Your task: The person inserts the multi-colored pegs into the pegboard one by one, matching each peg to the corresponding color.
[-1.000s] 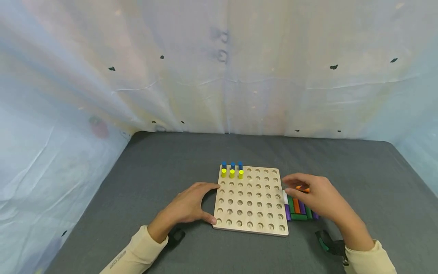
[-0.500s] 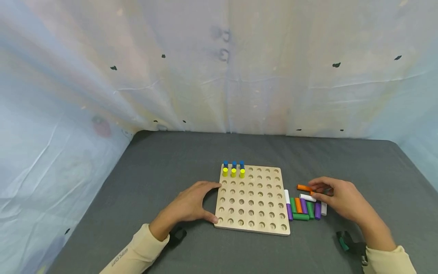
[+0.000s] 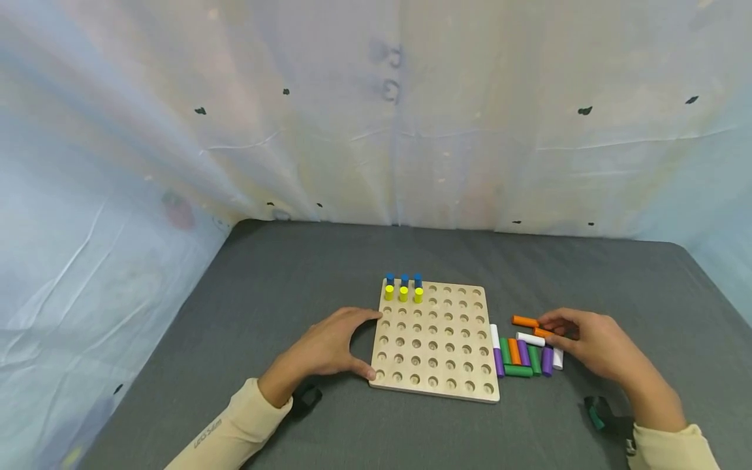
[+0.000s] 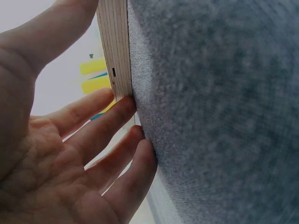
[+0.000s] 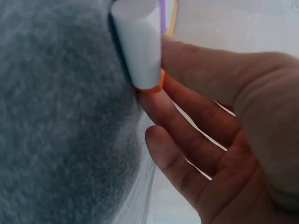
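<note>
- The left hand [image 3: 326, 343] is spread wide, thumb and finger touching the left edge of the wooden board [image 3: 440, 337].
- The right hand [image 3: 598, 341] is narrow, pinching an orange peg [image 3: 542, 332] to the right of the board.
- Just beside this peg lies a white peg [image 3: 531, 340].
- On the board's far left corner, three blue pegs [image 3: 405, 281] stand behind three yellow pegs [image 3: 403, 295].

dark grey table [image 3: 282, 274], pale creased sheet [image 3: 446, 170] behind, black marks [image 3: 585, 111]
</note>
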Tool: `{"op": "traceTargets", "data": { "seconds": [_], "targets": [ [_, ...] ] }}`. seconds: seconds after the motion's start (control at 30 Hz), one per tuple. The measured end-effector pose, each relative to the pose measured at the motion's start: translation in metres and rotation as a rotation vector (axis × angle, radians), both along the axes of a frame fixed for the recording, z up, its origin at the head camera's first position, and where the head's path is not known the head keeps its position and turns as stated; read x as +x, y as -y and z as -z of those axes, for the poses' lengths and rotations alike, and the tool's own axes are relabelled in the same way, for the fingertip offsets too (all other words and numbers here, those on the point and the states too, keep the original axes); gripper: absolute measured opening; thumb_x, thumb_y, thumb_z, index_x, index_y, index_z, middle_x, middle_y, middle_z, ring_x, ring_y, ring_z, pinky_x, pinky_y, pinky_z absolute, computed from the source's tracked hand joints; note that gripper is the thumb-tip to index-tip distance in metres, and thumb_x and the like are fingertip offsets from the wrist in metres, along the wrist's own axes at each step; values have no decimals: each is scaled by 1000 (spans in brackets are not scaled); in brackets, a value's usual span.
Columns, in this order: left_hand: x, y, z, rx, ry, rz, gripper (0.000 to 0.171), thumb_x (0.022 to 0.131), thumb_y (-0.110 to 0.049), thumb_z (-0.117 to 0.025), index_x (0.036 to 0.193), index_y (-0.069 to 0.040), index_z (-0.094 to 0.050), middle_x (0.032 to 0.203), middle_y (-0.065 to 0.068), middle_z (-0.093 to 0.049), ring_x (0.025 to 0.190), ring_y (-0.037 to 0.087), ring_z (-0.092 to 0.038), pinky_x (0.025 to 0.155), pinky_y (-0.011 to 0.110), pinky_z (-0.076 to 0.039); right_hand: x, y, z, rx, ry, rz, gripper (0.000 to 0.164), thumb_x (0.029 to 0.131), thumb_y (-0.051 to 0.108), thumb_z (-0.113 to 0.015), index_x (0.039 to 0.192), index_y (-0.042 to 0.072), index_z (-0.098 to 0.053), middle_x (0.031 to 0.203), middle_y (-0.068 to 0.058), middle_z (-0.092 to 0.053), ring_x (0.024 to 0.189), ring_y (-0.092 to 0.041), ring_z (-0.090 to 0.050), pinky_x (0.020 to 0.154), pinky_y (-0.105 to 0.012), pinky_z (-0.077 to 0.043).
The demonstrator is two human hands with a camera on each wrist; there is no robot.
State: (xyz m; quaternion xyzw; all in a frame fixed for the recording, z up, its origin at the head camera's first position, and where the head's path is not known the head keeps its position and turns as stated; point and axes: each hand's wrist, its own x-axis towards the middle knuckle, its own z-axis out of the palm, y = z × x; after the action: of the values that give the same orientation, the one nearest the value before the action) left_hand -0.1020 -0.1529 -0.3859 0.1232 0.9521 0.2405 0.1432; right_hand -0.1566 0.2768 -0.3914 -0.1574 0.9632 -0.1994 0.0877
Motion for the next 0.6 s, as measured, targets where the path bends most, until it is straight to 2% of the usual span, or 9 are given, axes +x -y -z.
{"op": "traceTargets", "data": {
  "seconds": [0.37,0.6],
  "targets": [
    [-1,1,0,-4,-4,6,96,63,-46,-92,147,-28,-48,151,3,-48,142,27,-42,107,57,-42,1,7,1,-4,-46,-27,29,86,15,-76,115,19,-73,100,-1,-74,92,-24,-66,79,-54,-52],
    [-2,1,0,-5,-1,11,96,64,-47,-92,147,-29,-48,151,2,-48,143,26,-41,108,57,-41,4,7,-3,-64,-118,12,28,91,12,-71,119,14,-70,113,-15,-72,89,-26,-68,75,-52,-54]
  ]
}}
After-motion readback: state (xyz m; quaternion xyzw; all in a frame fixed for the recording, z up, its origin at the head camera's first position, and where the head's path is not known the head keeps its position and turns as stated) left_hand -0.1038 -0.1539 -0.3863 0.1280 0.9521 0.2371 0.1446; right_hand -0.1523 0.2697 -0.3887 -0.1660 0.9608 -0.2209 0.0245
